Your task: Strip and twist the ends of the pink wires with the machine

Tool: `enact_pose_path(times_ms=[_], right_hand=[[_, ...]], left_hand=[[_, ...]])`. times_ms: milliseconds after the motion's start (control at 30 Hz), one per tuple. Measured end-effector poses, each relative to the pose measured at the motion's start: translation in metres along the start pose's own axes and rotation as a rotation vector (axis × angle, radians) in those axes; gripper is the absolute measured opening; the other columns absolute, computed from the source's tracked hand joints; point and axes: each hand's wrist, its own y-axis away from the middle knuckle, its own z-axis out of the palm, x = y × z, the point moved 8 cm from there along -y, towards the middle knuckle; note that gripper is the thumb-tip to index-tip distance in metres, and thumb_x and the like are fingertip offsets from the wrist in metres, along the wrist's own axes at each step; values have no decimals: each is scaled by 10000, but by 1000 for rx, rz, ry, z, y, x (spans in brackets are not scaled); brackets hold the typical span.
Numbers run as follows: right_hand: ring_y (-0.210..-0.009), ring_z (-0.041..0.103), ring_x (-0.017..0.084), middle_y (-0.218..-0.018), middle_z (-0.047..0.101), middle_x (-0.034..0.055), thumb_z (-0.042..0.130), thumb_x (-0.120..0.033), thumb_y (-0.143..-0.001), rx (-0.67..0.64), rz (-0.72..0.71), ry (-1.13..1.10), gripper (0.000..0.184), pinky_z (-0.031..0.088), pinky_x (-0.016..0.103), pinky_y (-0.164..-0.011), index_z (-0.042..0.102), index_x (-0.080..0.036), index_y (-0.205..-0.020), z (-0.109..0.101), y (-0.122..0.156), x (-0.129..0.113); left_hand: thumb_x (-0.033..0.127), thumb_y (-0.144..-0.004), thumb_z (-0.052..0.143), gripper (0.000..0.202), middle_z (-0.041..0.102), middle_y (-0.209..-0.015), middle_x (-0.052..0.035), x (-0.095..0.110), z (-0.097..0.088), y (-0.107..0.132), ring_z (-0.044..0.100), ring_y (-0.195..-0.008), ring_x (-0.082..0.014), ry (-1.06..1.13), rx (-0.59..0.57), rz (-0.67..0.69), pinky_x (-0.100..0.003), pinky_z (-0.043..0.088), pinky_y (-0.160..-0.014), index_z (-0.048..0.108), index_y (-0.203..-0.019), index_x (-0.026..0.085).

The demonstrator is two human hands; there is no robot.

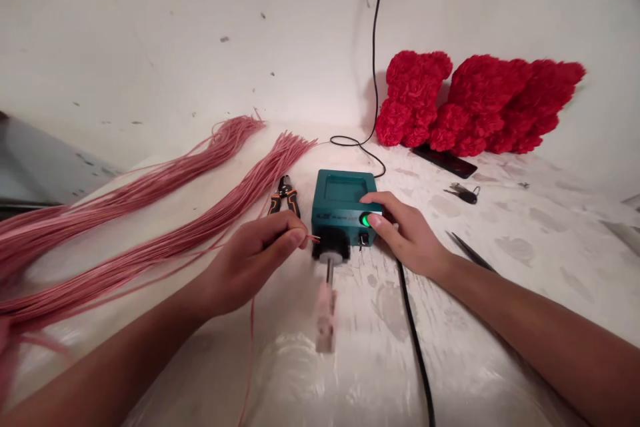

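A teal electric machine (345, 183) stands on the table, with a green-lit button (365, 219), a small knob and a round black part on its front. My left hand (265, 247) is closed in a pinch on a thin pink wire (251, 347), whose end meets the black part. My right hand (407, 230) grips the machine's right front corner, thumb at the lit button and index finger on the top edge. From the black part a metal shaft comes forward, ending in a blurred pinkish piece (326, 317). Wire strippers (285, 197) with black and orange handles lie behind my left hand.
Two long bundles of pink wire (200, 233) stretch across the left side. Red artificial flowers (480, 107) lean against the wall, near a phone (445, 162) and keys (465, 193). Black cables run behind and before the machine. A dark pointed tool (470, 250) lies beside my right forearm.
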Motion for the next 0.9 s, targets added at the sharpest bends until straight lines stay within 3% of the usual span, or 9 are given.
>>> enact_pose_path(times_ms=[167, 300, 367, 433, 600, 733, 900], right_hand=[[-713, 586, 179, -750, 610, -11, 461, -477, -1005, -95, 18, 109, 368, 454, 331, -714, 607, -253, -1257, -8, -4, -10], [-716, 599, 185, -752, 614, -11, 482, -418, -989, -19, 48, 109, 333, 459, 343, -726, 628, -227, -1219, -34, 9, -38], [-665, 590, 165, -721, 596, -23, 510, -370, -972, 71, 80, 39, 252, 458, 323, -685, 654, -219, -1114, -42, 32, -61], [-652, 590, 148, -729, 600, -25, 532, -329, -964, 116, 84, -55, 185, 461, 298, -651, 666, -229, -1043, -38, 67, -90], [-664, 579, 116, -786, 578, -28, 529, -265, -990, 130, 87, -347, 172, 482, 249, -591, 659, -270, -1103, 6, 169, -150], [-699, 575, 106, -817, 566, -23, 521, -171, -981, 169, 80, -479, 268, 487, 241, -603, 648, -276, -1192, 27, 225, -171], [-729, 570, 103, -844, 580, -21, 544, -117, -955, 150, 10, -510, 341, 528, 265, -710, 636, -271, -1244, 29, 254, -194]], left_hand=[[365, -945, 507, 267, 470, -627, 39, 18, -9, 16, 363, -525, -97, -55, 101, -32, -211, 301, -467, 611, -782, 181], [351, -960, 506, 262, 451, -564, 57, 51, -8, 63, 367, -481, -96, -93, 266, -1, -211, 338, -461, 626, -797, 185], [301, -963, 522, 232, 551, -614, 41, 69, 2, 96, 484, -531, -100, -135, 368, 47, -202, 411, -512, 626, -789, 188], [222, -962, 530, 181, 632, -690, 32, 86, 18, 130, 569, -596, -94, -182, 466, 104, -180, 450, -552, 613, -804, 194], [78, -924, 544, 129, 667, -727, 47, 116, 67, 200, 608, -594, -62, -284, 610, 207, -150, 461, -574, 596, -923, 196], [77, -922, 563, 116, 623, -664, 65, 130, 93, 232, 545, -509, -54, -314, 624, 231, -163, 443, -534, 594, -937, 188], [92, -927, 569, 106, 623, -657, 64, 145, 107, 258, 553, -497, -63, -338, 632, 235, -175, 442, -514, 591, -938, 195]])
